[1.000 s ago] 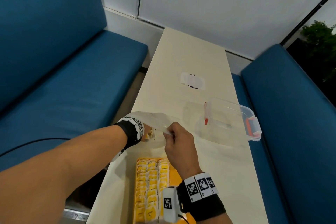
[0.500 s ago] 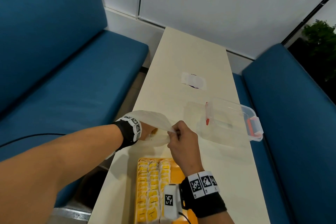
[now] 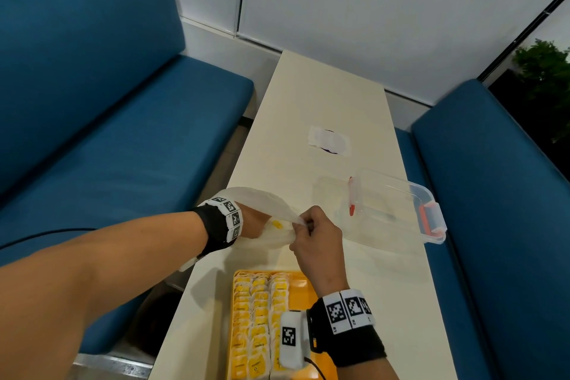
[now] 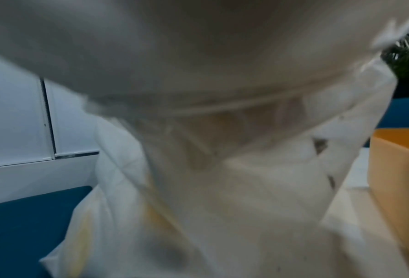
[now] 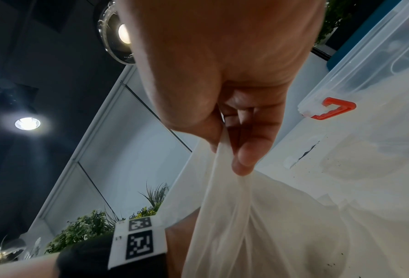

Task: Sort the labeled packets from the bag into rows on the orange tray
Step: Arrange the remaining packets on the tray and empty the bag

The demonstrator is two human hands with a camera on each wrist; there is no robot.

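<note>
A translucent white plastic bag (image 3: 265, 203) lies on the cream table, just beyond the orange tray (image 3: 303, 282). My right hand (image 3: 303, 225) pinches the bag's bunched edge (image 5: 222, 169) between thumb and fingers. My left hand (image 3: 253, 222) is pushed inside the bag up to the wrist, so its fingers are hidden. A yellow-labelled packet (image 3: 277, 224) shows through the film by that hand. The tray holds several yellow-labelled packets (image 3: 257, 318) laid in three rows. In the left wrist view only blurred bag film (image 4: 222, 169) and the tray's wall (image 4: 398, 169) show.
A clear plastic box lid with red clips (image 3: 401, 210) lies to the right of the bag, near the table's right edge. A white paper patch (image 3: 329, 142) sits farther up the table. Blue benches (image 3: 123, 148) flank the table on both sides.
My right hand has shifted slightly right and away while still pinching the bag's edge. My left hand has gone deeper into the bag.
</note>
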